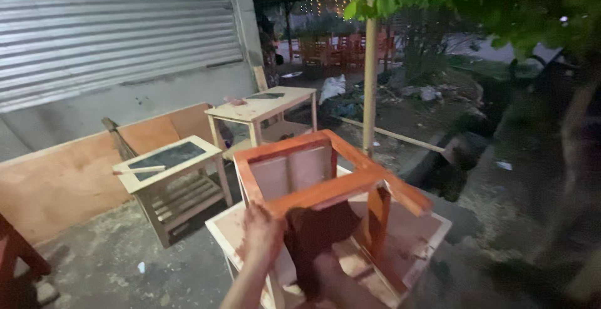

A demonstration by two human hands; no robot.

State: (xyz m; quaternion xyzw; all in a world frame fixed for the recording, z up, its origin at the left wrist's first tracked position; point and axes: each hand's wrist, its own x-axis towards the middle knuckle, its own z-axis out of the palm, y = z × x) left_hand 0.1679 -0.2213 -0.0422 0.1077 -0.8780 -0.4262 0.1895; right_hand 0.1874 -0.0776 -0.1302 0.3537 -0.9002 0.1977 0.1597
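**Staining a wooden frame outdoors at night**

Nearest the camera, at six o'clock, the left hand [261, 234] rests with fingers wrapped on the front rail of an orange-red stained wooden frame [325, 187], a small stool or table frame lying tilted on its side. Just beside it, toward five o'clock, the right hand [338, 281] is closed on a dark brown cloth [316, 234] that is pressed against the underside of that rail; both hands look smeared with the same reddish colour. The frame sits on a pale tabletop [432, 237], blotched with stain, whose far corner points to three o'clock.

Further out, at nine o'clock, stands an unstained small table [169, 177] with a dark inset top and slatted lower shelf; a thin wooden stick [139, 170] lies across its near corner. Behind it, at eleven o'clock, a second bare table [263, 112] stands near a plywood sheet [69, 184] leaning on the wall under a corrugated shutter [119, 33]. At twelve o'clock a pole [370, 58] rises, with leaves and distant lights beyond.

The risks, as I judge them: the frame is propped tilted with only one hand steadying it, so a hard push with the cloth could tip it off the tabletop edge. Poor light could leave streaks or missed patches, and wet stain may rub onto the bare tables close by.
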